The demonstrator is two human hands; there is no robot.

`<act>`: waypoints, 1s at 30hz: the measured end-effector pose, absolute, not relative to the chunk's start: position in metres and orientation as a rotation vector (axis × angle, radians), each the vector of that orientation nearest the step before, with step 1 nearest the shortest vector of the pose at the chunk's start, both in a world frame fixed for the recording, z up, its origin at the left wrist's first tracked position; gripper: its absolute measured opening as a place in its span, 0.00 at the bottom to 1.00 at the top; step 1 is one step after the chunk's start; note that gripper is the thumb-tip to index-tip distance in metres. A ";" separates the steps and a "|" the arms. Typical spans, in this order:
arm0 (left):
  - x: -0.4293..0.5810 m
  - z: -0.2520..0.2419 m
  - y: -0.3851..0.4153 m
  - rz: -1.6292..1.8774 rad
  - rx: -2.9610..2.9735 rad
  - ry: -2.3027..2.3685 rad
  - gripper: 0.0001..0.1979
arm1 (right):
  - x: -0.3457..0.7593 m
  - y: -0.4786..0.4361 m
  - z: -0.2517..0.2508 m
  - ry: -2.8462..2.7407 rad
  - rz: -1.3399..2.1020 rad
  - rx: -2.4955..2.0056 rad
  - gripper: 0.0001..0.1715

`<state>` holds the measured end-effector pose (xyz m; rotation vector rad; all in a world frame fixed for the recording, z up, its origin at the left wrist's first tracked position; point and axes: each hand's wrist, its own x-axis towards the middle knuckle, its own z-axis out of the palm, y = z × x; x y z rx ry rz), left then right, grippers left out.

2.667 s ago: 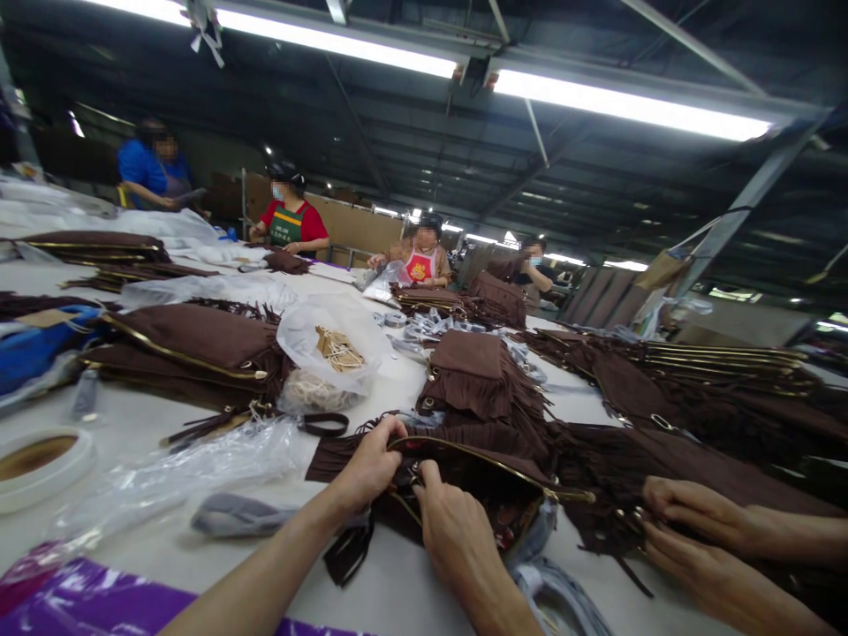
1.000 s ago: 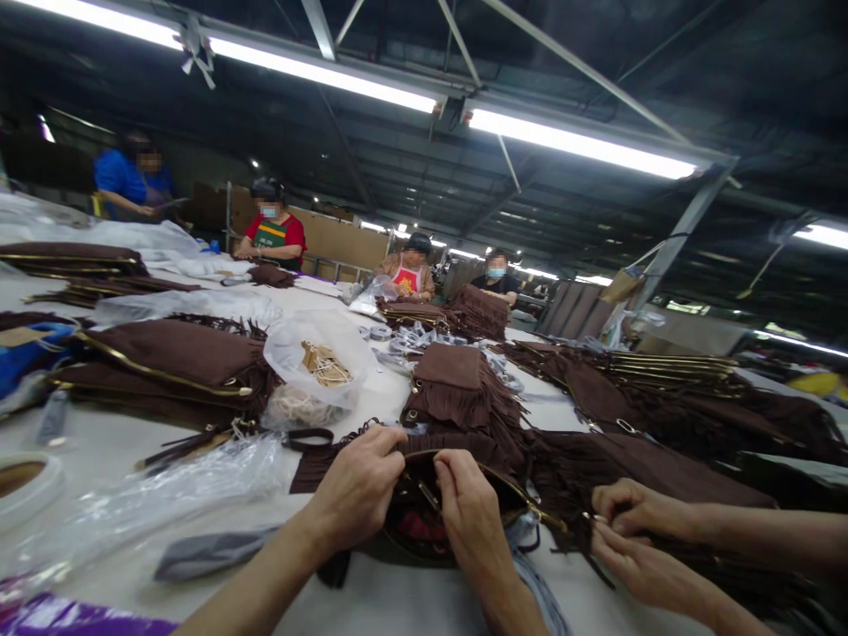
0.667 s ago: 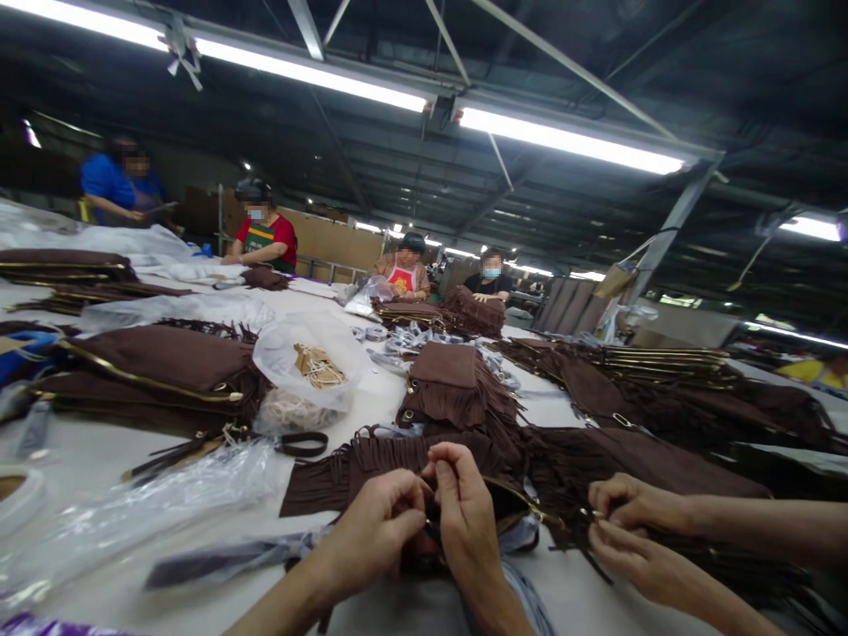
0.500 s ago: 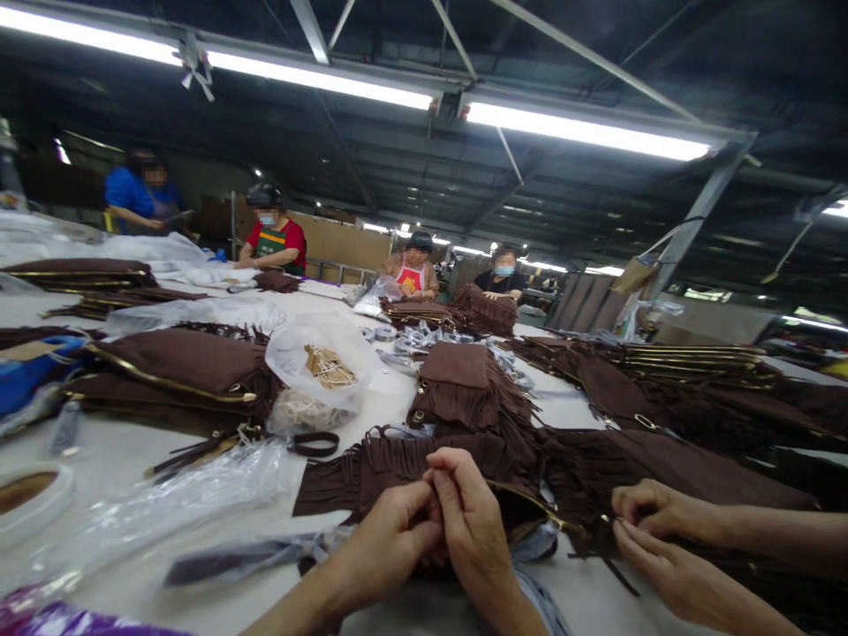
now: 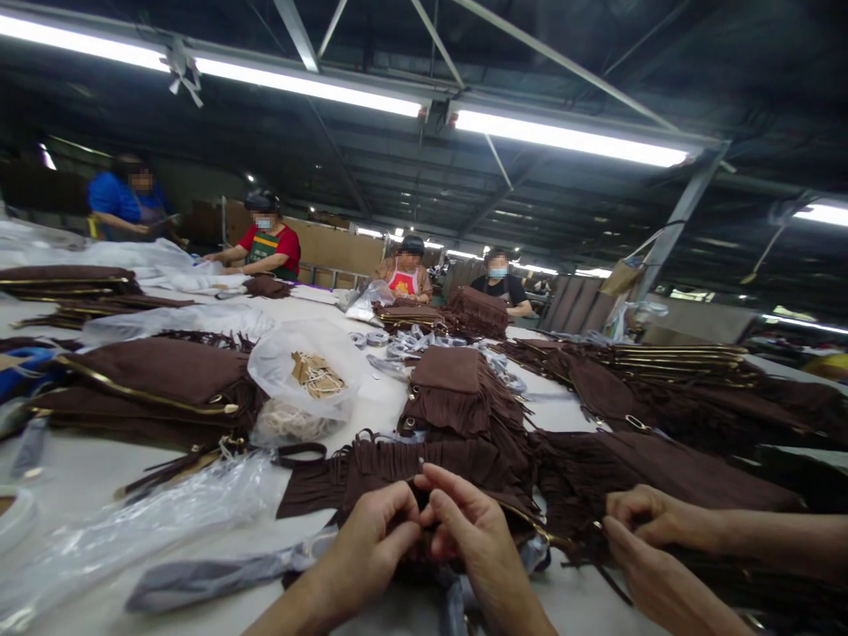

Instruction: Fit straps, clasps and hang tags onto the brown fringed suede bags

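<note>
Pinching fingertip to fingertip over a brown fringed bag (image 5: 424, 459), flat at the near middle of the white table (image 5: 72, 468); left hand (image 5: 371, 552) curled tight, right hand (image 5: 473, 534) curled to meet it, both nipping the bag's near edge; the small part between the fingers hidden from sight; gold zip trim (image 5: 530, 523) running off to the right from under the right hand. Just to the right, a co-worker's hands (image 5: 646, 519) gripping a neighbouring fringed piece, close against this bag. Left of the bag, crumpled clear plastic film (image 5: 165, 512); nearer, a grey strap (image 5: 199, 583); farther, a clear bag of paper tags (image 5: 308, 375). Likely trouble, judging from the layout: loose fringe snagged in the zip or caught in the pinch; strands tangled with the neighbouring piece under a tug from either side. No readable brand, label or writing anywhere; tags too small to make out.
</note>
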<state>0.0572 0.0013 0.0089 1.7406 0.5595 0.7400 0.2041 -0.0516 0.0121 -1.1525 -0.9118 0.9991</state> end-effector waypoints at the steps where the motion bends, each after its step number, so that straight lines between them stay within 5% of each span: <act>1: 0.057 0.011 -0.001 0.742 1.784 0.535 0.06 | 0.201 -0.051 0.013 -0.905 0.996 -1.138 0.38; 12: 0.057 0.015 -0.007 0.842 1.974 0.474 0.05 | 0.204 -0.053 0.008 -0.931 0.965 -1.144 0.28; 20: 0.052 0.016 0.020 0.861 1.231 0.634 0.14 | 0.206 -0.054 0.007 -0.927 1.014 -1.174 0.30; 30: 0.059 0.012 0.013 0.774 1.114 0.605 0.18 | 0.204 -0.053 -0.003 -1.039 1.014 -1.169 0.31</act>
